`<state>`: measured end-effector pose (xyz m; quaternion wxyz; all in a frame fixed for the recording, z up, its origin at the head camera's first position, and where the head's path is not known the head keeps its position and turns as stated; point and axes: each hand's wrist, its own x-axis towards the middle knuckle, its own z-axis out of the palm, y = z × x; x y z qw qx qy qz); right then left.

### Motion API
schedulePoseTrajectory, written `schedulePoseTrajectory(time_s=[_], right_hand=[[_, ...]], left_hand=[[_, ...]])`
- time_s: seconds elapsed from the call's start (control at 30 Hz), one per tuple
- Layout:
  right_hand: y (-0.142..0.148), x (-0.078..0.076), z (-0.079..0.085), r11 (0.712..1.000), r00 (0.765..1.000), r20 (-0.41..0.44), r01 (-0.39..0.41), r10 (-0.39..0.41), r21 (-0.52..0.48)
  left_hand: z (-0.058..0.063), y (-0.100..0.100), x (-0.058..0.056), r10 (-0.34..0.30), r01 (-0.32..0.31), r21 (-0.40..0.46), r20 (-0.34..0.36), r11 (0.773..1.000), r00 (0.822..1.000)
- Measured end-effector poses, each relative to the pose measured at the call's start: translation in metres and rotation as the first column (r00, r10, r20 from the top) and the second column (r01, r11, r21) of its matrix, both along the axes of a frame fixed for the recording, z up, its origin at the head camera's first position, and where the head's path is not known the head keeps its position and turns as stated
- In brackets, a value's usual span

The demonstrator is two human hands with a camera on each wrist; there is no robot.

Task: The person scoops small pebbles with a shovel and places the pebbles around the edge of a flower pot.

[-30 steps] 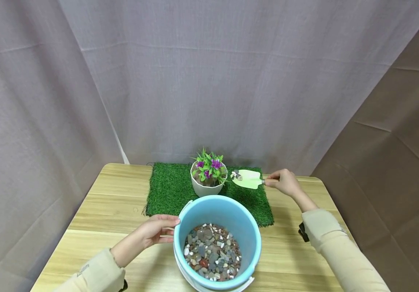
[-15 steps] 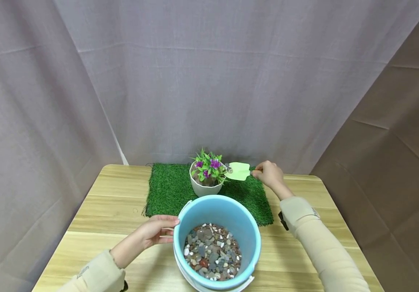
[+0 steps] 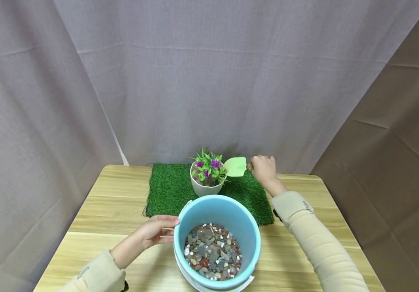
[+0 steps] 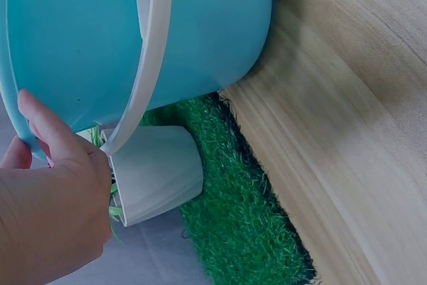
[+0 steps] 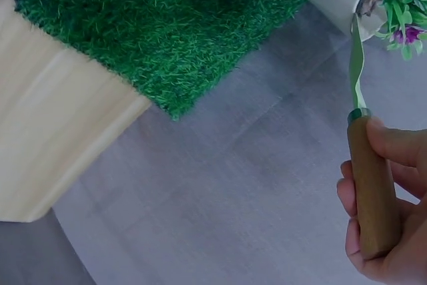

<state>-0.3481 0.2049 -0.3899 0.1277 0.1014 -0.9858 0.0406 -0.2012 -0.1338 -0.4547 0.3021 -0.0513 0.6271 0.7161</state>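
My right hand (image 3: 264,168) grips the wooden handle (image 5: 373,185) of a small trowel with a pale green blade (image 3: 236,166). The blade tilts down with its tip at the right rim of a white flower pot (image 3: 206,190), which holds a plant with purple flowers (image 3: 209,164). With thumb and fingers, my left hand (image 3: 156,230) pinches the left rim of a light blue bucket (image 3: 251,243). Pebbles (image 3: 213,251) of grey, brown, white and red cover the bucket's bottom. In the left wrist view the bucket's white handle (image 4: 153,51) hangs down its side.
The pot stands on a green artificial grass mat (image 3: 169,186) at the back of the wooden table (image 3: 122,202). Grey cloth (image 3: 209,81) hangs right behind the table, and a brown cloth (image 3: 388,142) closes off the right side.
My right hand has moved left and away from me, bringing the trowel to the pot's rim and tilting it. The pebbles seen on its blade are gone from it. My left hand stays put.
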Motion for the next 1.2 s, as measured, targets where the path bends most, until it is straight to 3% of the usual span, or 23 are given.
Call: schedulePoseTrajectory(time_s=[0.23,0.67,0.97,1.2], right_hand=[[0.0,0.002,0.002,0.998,0.997,-0.07,-0.007,0.012,0.062],[0.021,0.026,0.021,0.997,0.996,-0.083,-0.04,0.034,-0.07],[0.037,0.04,0.009,0.992,0.993,-0.069,-0.102,0.097,-0.074],[0.049,0.061,0.004,0.986,0.99,-0.052,-0.133,0.128,-0.105]], left_hand=[[-0.001,0.0,0.0,-0.004,0.004,0.004,-0.003,1.0,1.0],[0.001,0.0,-0.001,-0.006,0.006,0.003,-0.012,1.0,1.0],[0.001,0.0,-0.001,0.003,-0.003,-0.006,-0.008,1.0,1.0],[0.002,0.001,0.001,0.007,-0.007,-0.001,-0.004,1.0,1.0]])
